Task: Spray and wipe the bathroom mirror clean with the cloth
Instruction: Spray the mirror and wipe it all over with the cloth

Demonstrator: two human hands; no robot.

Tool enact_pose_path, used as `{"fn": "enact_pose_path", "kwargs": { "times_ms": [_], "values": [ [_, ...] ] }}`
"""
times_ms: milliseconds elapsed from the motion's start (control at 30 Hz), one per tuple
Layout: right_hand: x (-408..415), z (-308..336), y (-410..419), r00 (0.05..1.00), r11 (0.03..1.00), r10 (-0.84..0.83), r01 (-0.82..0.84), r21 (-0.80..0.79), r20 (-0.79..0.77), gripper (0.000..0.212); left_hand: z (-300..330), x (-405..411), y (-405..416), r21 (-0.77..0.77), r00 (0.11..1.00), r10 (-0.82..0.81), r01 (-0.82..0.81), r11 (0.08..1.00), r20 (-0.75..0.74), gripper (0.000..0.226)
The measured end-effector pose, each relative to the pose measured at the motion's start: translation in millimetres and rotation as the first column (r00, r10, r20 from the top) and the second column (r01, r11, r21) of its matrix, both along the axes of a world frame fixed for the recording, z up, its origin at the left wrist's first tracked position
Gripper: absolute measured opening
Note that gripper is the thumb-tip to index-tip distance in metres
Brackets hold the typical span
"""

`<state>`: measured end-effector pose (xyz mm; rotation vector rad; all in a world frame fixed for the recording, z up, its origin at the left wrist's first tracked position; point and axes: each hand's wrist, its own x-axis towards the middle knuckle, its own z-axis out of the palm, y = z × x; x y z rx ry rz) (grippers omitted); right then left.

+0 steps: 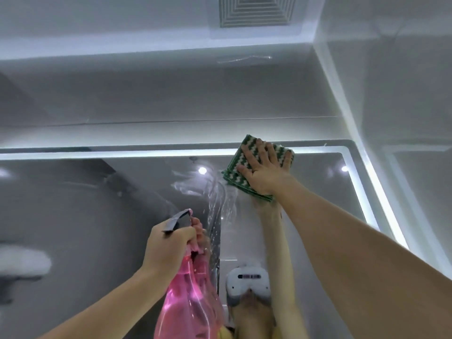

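Where the mirror (97, 204) meets its lit top edge, right hand (265, 170) presses the green-white cloth (234, 165), fingers spread flat; below-left, left hand (168, 243) grips 1 pink spray bottle (188, 297). Wet streaks (217, 199) between. Ceiling vent (255, 11) above.

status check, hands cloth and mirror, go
Left hand grips pink spray bottle. Right hand flat, pressing green cloth on mirror near top edge. Wet streaks beside cloth. Nothing in the way.

There are two hands: a left hand (168, 243) and a right hand (265, 171). There is one cloth (236, 165), one pink spray bottle (188, 302), one mirror (97, 216) and one vent (255, 11).
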<state>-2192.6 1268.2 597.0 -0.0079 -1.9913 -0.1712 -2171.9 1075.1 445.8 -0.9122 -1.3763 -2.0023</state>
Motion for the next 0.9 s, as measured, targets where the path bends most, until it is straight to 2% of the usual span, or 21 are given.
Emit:
{"fn": "enact_pose_path", "kwargs": {
  "times_ms": [133,400,567,733,900],
  "values": [
    [0,6,-6,1.000,1.000,-0.001,0.001,-0.020,-0.008,0.061,6,9,-3,0.004,1.000,-0.001,0.001,1.000,-0.010,0.034],
    [-4,-14,-26,1.000,1.000,-0.001,0.001,0.031,-0.015,0.060,-5,4,-15,-0.018,0.991,0.135,-0.135,0.991,-0.020,0.029],
    [-13,-50,-45,0.999,0.990,0.004,0.001,0.139,-0.036,0.059,-21,5,-31,-0.055,0.977,0.209,-0.211,0.976,-0.039,0.022],
    [-19,-105,-62,1.000,0.981,0.024,-0.024,0.190,0.003,0.058,-55,11,-50,-0.035,0.977,0.205,-0.203,0.979,0.062,0.037],
    [-24,-182,-76,0.998,0.961,0.041,-0.050,0.271,0.039,0.057,-110,25,-61,-0.075,0.956,0.263,-0.255,0.964,0.132,0.034]
  ]
}}
